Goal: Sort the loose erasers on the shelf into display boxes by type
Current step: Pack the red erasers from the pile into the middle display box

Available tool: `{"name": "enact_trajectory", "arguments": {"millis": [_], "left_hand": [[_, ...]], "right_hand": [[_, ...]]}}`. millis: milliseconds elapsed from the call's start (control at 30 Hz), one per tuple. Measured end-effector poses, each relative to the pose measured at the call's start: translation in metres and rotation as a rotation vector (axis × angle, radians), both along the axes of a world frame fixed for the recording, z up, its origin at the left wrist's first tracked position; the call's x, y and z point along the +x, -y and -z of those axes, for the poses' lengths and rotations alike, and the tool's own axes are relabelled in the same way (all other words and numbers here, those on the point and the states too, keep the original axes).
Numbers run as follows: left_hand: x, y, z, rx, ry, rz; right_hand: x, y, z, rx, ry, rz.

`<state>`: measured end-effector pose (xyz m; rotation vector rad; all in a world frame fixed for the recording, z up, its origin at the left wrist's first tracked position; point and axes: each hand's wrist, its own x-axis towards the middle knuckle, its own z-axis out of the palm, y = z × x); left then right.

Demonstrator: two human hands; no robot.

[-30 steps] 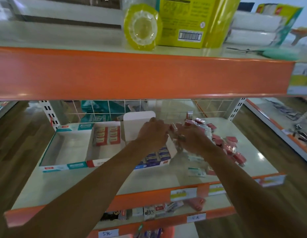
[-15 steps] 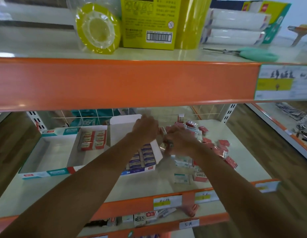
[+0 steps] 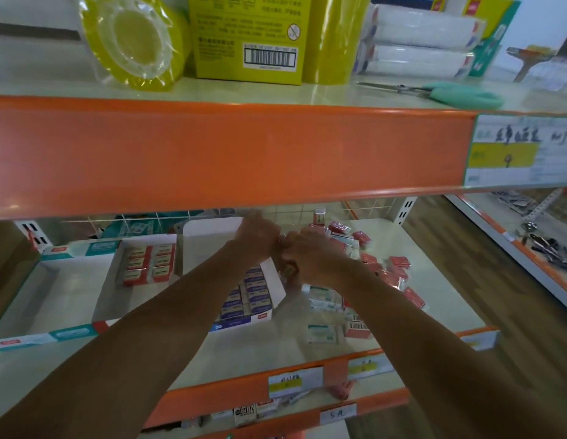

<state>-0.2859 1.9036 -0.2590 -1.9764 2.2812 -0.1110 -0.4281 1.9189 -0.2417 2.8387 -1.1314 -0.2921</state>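
Head-worn view, looking forward and down into orange-edged shop shelving. Two bare forearms reach under the upper shelf lip (image 3: 212,153) to the middle shelf (image 3: 244,353). There the left hand (image 3: 260,237) and the right hand (image 3: 312,259) meet and touch, between the boxes and the loose stock. Both hands show curled fingers, but blur and the backs of the hands hide the fingertips. I cannot tell whether either hand grasps an eraser or is only clenched. The meeting suggests something small is being passed or squared up between them. The loose erasers lie on the right half of this shelf. A scattered heap of red-wrapped erasers (image 3: 394,275) sits just beyond the right hand, and a few teal-and-white erasers (image 3: 321,334) lie nearer the front edge. Three open display boxes stand side by side on the left half, likely so that each type has a place within reach. The first is a teal-trimmed box (image 3: 25,339) that looks empty. The second box (image 3: 111,299) holds red-banded erasers (image 3: 147,263) stacked at its back. The third, a blue-trimmed box (image 3: 241,323), holds rows of blue-sleeved erasers (image 3: 256,296) and lies partly under the left forearm. Judging by the heap, much sorting remains. On the upper shelf sit a wrapped yellow tape roll (image 3: 133,39), a yellow carton (image 3: 250,36) and teal-handled scissors (image 3: 466,96).
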Motion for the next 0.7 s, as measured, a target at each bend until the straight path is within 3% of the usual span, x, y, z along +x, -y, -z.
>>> {"name": "enact_trajectory", "arguments": {"millis": [100,200,367,533,700], "left_hand": [[0.005,0.003,0.002,-0.069,-0.052,0.054],[0.015,0.004,0.001,-0.185,-0.278,0.084],[0.019,-0.014,-0.015,-0.213,-0.529,0.058],[0.030,-0.041,-0.024,-0.210,-0.730,0.013],[0.050,-0.065,-0.034,-0.194,-0.960,-0.066]], "right_hand": [[-0.001,-0.002,-0.001,-0.005,0.031,-0.047],[-0.002,-0.002,-0.001,0.012,0.089,-0.036],[0.004,-0.011,-0.008,0.101,0.085,0.072],[0.008,-0.008,-0.013,0.057,0.141,0.090],[0.008,-0.013,-0.021,-0.010,0.444,0.129]]}}
